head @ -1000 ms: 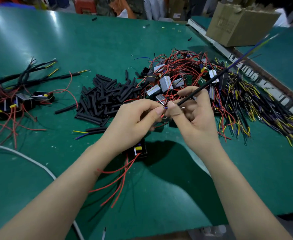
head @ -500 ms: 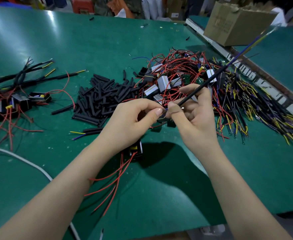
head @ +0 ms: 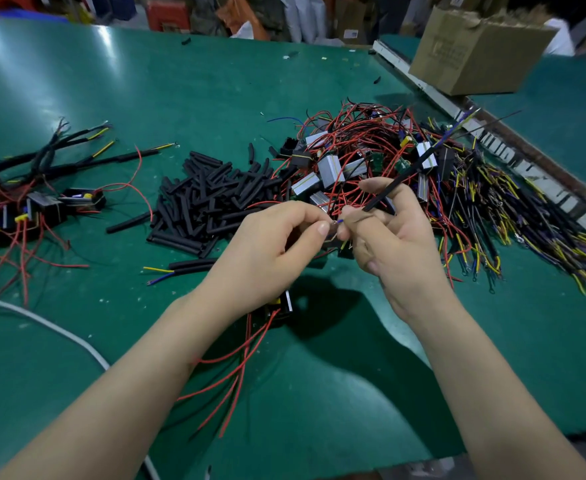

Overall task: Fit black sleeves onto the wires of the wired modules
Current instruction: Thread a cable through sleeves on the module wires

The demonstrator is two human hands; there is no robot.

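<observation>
My left hand (head: 270,251) and my right hand (head: 395,244) meet above the green table (head: 215,84). The right hand grips a long black sleeve (head: 405,176) that slants up to the right, with blue and yellow wire ends sticking out of its far tip. Thumb and forefinger of the left hand pinch thin blue and yellow wire tips (head: 336,225) right at the sleeve's near end. A black module (head: 281,306) with red wires (head: 236,372) hangs below my left wrist, partly hidden by it.
A heap of loose black sleeves (head: 212,199) lies left of centre. Behind my hands sits a tangle of modules with red wires (head: 347,154), and yellow-purple wires (head: 513,223) spread to the right. Sleeved modules (head: 35,195) lie far left. A cardboard box (head: 475,46) stands at the back right.
The long sleeve has lowered and slid back through my right hand. Wire tips now show between my two hands. Both hands stay in about the same place.
</observation>
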